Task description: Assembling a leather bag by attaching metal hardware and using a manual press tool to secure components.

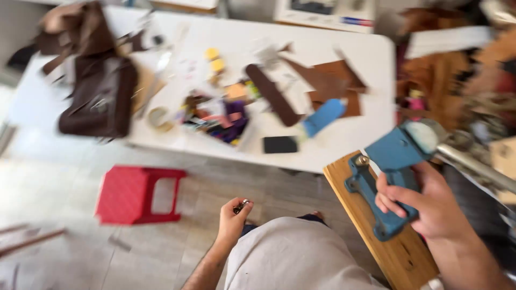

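My right hand (422, 201) grips the body of a blue cast-metal hand press (395, 156) that is bolted to a wooden board (395, 249) at the lower right. A metal lever (473, 164) runs from the press toward the right edge. My left hand (232, 219) hangs low over the floor with its fingers pinched on a small metal part (241, 205). The picture is blurred by motion.
A white table (344, 139) carries brown leather pieces (333, 80), a brown bag (99, 96), a blue bottle (322, 117), a black block (279, 144), a tape roll (158, 117) and coloured scraps. A red plastic stool (137, 194) stands on the tiled floor. Leather piles crowd the right side.
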